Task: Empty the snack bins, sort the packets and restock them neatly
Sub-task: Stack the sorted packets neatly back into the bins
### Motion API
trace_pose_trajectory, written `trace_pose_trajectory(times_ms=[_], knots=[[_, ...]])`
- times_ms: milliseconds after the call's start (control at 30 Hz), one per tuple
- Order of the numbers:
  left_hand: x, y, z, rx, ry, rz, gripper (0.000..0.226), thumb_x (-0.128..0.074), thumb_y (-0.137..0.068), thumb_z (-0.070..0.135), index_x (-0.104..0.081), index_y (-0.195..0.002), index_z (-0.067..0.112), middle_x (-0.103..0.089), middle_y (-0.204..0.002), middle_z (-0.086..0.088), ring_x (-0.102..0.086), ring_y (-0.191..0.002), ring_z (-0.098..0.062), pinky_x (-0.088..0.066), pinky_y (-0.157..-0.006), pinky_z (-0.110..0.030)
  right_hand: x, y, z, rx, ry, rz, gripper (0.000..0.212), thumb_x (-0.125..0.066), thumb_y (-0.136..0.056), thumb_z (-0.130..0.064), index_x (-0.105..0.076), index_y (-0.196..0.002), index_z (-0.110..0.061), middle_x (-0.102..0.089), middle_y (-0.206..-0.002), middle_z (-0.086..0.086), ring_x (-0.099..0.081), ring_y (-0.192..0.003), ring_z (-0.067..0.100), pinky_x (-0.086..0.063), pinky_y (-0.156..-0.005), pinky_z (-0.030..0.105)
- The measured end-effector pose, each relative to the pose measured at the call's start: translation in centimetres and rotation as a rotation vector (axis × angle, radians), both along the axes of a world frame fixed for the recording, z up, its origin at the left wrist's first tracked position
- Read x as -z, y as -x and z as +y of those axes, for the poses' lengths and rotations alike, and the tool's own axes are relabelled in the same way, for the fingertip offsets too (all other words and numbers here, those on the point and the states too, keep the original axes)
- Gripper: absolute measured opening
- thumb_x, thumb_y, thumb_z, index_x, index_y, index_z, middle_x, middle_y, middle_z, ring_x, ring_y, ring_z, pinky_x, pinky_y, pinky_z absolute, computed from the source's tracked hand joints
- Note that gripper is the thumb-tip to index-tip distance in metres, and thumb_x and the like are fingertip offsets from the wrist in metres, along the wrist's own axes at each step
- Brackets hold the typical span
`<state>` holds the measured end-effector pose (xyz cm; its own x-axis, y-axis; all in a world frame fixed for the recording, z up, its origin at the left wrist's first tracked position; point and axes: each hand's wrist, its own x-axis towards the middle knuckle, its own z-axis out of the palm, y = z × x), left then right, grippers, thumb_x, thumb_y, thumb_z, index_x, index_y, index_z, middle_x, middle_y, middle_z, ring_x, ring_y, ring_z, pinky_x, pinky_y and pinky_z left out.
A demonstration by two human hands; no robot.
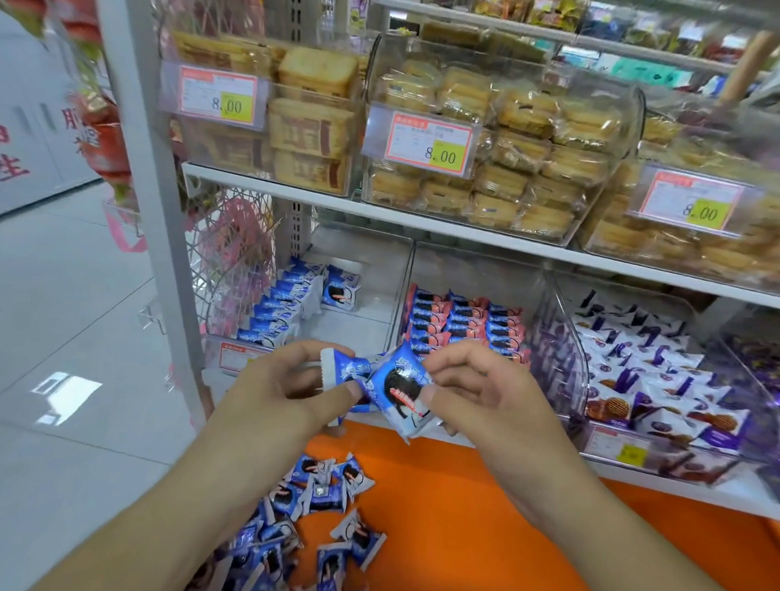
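Observation:
My left hand (289, 389) grips a blue-and-white snack packet (344, 371) by its crimped end. My right hand (473, 390) pinches another blue packet (401, 391) with a dark cookie picture; the two packets touch between my hands. Both are in front of a clear bin (366, 296) on the lower shelf, which holds a neat row of blue packets (275, 311) along its left side and one loose packet at the back. A loose pile of the same blue packets (296, 536) lies on the orange surface (469, 515) below.
To the right stand a bin of blue-and-pink packets (463, 323), a bin of purple-and-white packets (642, 373) and a purple one at the far right. The upper shelf (330, 199) carries clear bins of biscuits with price tags. A white upright post (155, 171) and tiled floor lie left.

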<state>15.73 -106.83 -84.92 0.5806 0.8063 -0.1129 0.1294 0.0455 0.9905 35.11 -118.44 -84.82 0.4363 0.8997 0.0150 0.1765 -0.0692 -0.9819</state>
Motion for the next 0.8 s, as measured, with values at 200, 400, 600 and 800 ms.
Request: trace_pose_trajectory(times_ms=[200, 400, 600, 800], knots=[[0.9, -0.5, 0.6, 0.021, 0.225, -0.126, 0.03, -0.075, -0.082, 0.012, -0.076, -0.112, 0.014, -0.078, -0.107, -0.016, -0.072, -0.104, -0.039, -0.059, -0.075, -0.045, 0.1, 0.6, 0.1, -0.02, -0.005, -0.243, 0.025, -0.074, -0.096, -0.011, -0.075, -0.101, -0.034, -0.073, -0.103, -0.013, -0.069, -0.1, 0.008, -0.059, -0.09, 0.032], [0.2, 0.2, -0.1, 0.223, -0.016, 0.125, 0.04, -0.083, -0.085, 0.04, -0.068, -0.122, 0.037, -0.077, -0.114, 0.013, -0.072, -0.11, -0.01, -0.054, -0.101, -0.042, 0.4, 0.9, 0.1, -0.037, 0.02, -0.393, 0.022, -0.071, -0.099, -0.02, -0.076, -0.107, -0.04, -0.067, -0.085, -0.023, -0.055, -0.067, 0.01, -0.049, -0.063, 0.025], [-0.2, 0.6, 0.2, 0.234, -0.06, 0.158, 0.035, -0.081, -0.089, 0.027, -0.068, -0.12, 0.035, -0.078, -0.111, 0.01, -0.073, -0.105, -0.011, -0.051, -0.105, -0.044, -0.1, 1.1, 0.3, -0.088, 0.07, -0.539, 0.021, -0.069, -0.1, -0.025, -0.072, -0.111, -0.044, -0.061, -0.117, -0.023, -0.056, -0.101, -0.002, -0.044, -0.085, 0.015], [-0.6, 1.2, 1.2, 0.314, -0.127, 0.16, 0.039, -0.082, -0.088, 0.025, -0.071, -0.12, 0.044, -0.073, -0.119, 0.014, -0.073, -0.106, -0.011, -0.056, -0.099, -0.04, -0.3, 1.0, 1.0, -0.232, 0.183, -0.379, 0.028, -0.08, -0.091, -0.034, -0.064, -0.114, -0.035, -0.069, -0.119, -0.013, -0.066, -0.113, 0.009, -0.053, -0.101, 0.044]])
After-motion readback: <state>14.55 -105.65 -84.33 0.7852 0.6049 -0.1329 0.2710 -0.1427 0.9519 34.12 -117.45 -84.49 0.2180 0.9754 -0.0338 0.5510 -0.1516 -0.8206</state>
